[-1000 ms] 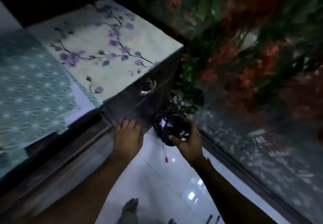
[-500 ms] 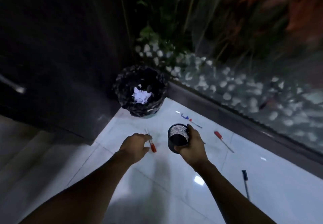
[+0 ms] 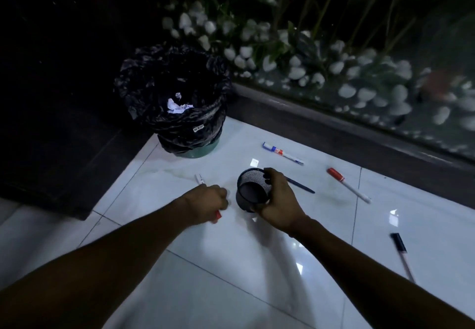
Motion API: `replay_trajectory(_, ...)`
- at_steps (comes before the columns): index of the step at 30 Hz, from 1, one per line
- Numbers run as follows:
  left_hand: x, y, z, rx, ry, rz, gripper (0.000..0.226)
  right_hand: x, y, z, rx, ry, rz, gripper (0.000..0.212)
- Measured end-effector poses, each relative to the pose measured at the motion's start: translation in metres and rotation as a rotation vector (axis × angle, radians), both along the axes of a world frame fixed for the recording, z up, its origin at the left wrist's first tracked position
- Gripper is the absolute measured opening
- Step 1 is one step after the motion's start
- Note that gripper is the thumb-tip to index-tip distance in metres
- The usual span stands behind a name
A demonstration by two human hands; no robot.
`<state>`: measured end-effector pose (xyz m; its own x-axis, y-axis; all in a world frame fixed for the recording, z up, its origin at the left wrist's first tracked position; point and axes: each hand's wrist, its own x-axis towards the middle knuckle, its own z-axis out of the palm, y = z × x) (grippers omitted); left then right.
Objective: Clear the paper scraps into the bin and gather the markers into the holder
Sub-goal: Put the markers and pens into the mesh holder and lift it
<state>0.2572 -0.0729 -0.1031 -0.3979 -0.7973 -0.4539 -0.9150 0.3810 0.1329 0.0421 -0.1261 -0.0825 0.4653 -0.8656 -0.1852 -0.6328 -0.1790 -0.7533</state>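
On the white tiled floor, my right hand (image 3: 279,200) grips the black mesh holder (image 3: 253,190), which is tilted with its mouth toward me. My left hand (image 3: 207,204) is closed around a red-capped marker (image 3: 200,179); its white end sticks out beyond my knuckles and the red cap shows below my fist. A blue-and-red marker (image 3: 281,152), a dark blue pen (image 3: 300,185), a red-capped white marker (image 3: 347,184) and a black-capped marker (image 3: 401,253) lie loose on the tiles. The bin (image 3: 177,97), lined with a black bag, holds crumpled white paper scraps (image 3: 177,106).
A dark raised ledge (image 3: 334,128) with a glass panel runs along the far side, white pebbles and plants behind it. Dark furniture (image 3: 51,97) stands at the left beside the bin.
My view dropped from the cabinet top to the floor. My left hand left the cabinet edge, reached the red-capped marker and closed on it. My right hand kept the holder throughout.
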Motion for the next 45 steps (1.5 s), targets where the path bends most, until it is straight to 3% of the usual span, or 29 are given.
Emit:
replay_trajectory(5, 0.006, -0.008, 0.003, -0.05, -0.031, -0.176, 0.01, -0.011, -0.008, 0.0, 0.053, -0.008, 0.112, 0.103)
replay_trajectory(7, 0.008, -0.01, 0.0, -0.048, -0.053, -0.204, 0.008, -0.018, -0.018, 0.004, 0.076, -0.106, 0.053, 0.093)
replay_trajectory(10, 0.012, -0.012, 0.0, -0.055, 0.067, -0.008, 0.006, -0.025, -0.042, 0.004, -0.061, -0.142, -0.164, 0.061)
replay_trajectory(13, 0.019, -0.014, 0.006, -0.109, 0.32, 0.287, 0.006, -0.036, -0.067, -0.006, -0.178, 0.139, -0.234, 0.036)
replay_trajectory(19, 0.013, -0.028, 0.034, -0.272, 0.686, 0.664, 0.016, -0.041, -0.074, -0.031, -0.215, 0.522, 0.069, 0.021)
replay_trajectory(22, 0.007, -0.033, 0.05, -0.321, 0.847, 0.717, 0.028, -0.032, -0.07, -0.038, -0.299, 0.597, 0.16, 0.023)
replay_trajectory(26, -0.003, -0.035, 0.066, -0.367, 0.965, 0.77, 0.02, -0.022, -0.067, -0.04, -0.323, 0.63, 0.144, 0.013)
replay_trajectory(29, -0.009, -0.04, 0.082, -0.428, 1.026, 0.826, 0.019, -0.021, -0.071, -0.02, -0.257, 0.514, 0.005, 0.017)
replay_trajectory(32, -0.016, -0.05, 0.1, -0.482, 1.084, 0.892, 0.016, -0.02, -0.082, 0.012, -0.159, 0.218, -0.216, 0.008)
replay_trajectory(35, -0.025, -0.06, 0.113, -0.443, 1.155, 0.91, 0.018, -0.019, -0.091, 0.039, -0.013, -0.18, -0.273, 0.035)
replay_trajectory(37, -0.032, -0.063, 0.115, -0.413, 1.155, 0.901, 0.019, -0.017, -0.091, 0.052, 0.004, -0.333, -0.241, 0.037)
replay_trajectory(45, -0.051, -0.061, 0.096, -0.416, 1.0, 0.872, 0.017, 0.001, -0.06, 0.063, -0.166, -0.447, -0.221, 0.033)
